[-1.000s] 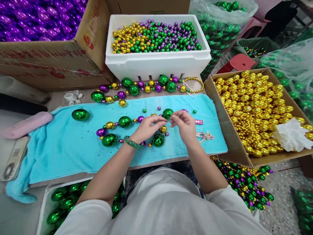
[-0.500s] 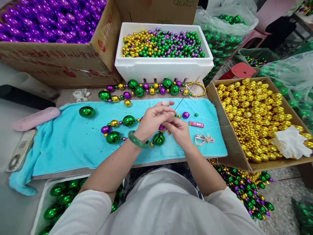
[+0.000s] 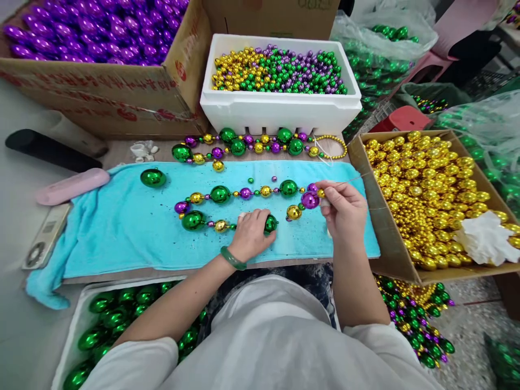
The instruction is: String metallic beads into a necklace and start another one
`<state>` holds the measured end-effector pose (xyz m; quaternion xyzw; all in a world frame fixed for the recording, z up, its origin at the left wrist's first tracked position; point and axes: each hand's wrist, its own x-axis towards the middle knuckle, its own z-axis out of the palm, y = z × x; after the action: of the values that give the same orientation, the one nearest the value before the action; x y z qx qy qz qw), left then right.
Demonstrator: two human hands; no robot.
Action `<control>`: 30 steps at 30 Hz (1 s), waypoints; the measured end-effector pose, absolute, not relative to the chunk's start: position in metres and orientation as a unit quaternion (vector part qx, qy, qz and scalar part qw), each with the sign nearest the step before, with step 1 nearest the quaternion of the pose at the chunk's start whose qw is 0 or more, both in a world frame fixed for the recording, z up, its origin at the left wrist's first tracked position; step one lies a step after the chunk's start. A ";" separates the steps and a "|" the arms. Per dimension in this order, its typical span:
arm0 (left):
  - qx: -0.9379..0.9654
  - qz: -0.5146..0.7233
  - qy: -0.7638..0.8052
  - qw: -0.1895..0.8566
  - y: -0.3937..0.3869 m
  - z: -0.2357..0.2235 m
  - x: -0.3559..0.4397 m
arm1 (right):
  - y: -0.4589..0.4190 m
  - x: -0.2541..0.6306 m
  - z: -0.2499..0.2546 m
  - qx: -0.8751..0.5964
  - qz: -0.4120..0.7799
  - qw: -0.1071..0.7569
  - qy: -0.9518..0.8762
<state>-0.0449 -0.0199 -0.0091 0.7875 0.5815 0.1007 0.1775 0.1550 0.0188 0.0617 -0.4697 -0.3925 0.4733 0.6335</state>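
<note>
A strand of purple, gold and green beads [image 3: 220, 194] lies in a long loop on the turquoise towel [image 3: 122, 233]. My left hand [image 3: 252, 234], with a green bangle [image 3: 233, 259] at its wrist, is curled over the strand's near side. Its fingers close around a large green bead [image 3: 270, 223]. At the loop's right end, my right hand [image 3: 344, 211] pinches the strand by a small gold bead [image 3: 321, 193], beside a large purple bead [image 3: 310, 200]. A thin needle or wire sticks out to the right behind that hand.
Behind the towel, a finished-looking bead strand [image 3: 238, 147] lies before a white foam box [image 3: 280, 108] of small beads. Cardboard boxes hold purple beads [image 3: 93, 32] and gold beads [image 3: 430, 184]. A loose green bead [image 3: 153, 177] and pink case [image 3: 73, 186] are at left.
My hands have separated: the left has come down onto the near beads, the right has moved right, drawing the strand's end along. Two small loose beads now show behind the strand.
</note>
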 end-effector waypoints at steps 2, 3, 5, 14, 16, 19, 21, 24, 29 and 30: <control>0.783 0.103 0.588 0.173 -0.019 -0.004 -0.051 | 0.020 0.161 0.064 -0.474 0.445 0.658 -0.379; 0.781 0.108 0.592 0.169 -0.018 0.000 -0.056 | 0.022 0.165 0.064 -0.477 0.437 0.667 -0.370; 0.774 0.122 0.601 0.156 -0.016 0.006 -0.068 | 0.025 0.173 0.057 -0.481 0.433 0.679 -0.346; 0.788 0.193 0.577 0.093 -0.026 0.009 -0.097 | 0.010 0.146 -0.001 -0.519 0.544 0.575 -0.324; 0.803 0.216 0.548 0.098 -0.027 0.007 -0.095 | 0.003 0.128 -0.005 -0.509 0.586 0.536 -0.334; 0.805 0.214 0.544 0.100 -0.028 0.005 -0.095 | 0.000 0.112 -0.007 -0.494 0.596 0.542 -0.327; 0.809 0.178 0.553 0.094 -0.029 0.004 -0.101 | 0.002 0.114 -0.009 -0.497 0.574 0.571 -0.311; 0.817 0.087 0.566 0.070 -0.034 0.003 -0.111 | 0.009 0.130 -0.014 -0.512 0.541 0.602 -0.288; 0.800 0.050 0.595 0.063 -0.044 -0.002 -0.116 | 0.011 0.149 -0.025 -0.522 0.528 0.615 -0.266; 0.797 0.056 0.597 0.066 -0.045 -0.003 -0.115 | 0.011 0.149 -0.027 -0.526 0.530 0.612 -0.262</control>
<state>-0.1148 -0.0449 -0.0030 0.7973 0.5974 0.0559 0.0660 0.1490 0.0106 -0.0273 -0.5257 -0.2615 0.5300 0.6118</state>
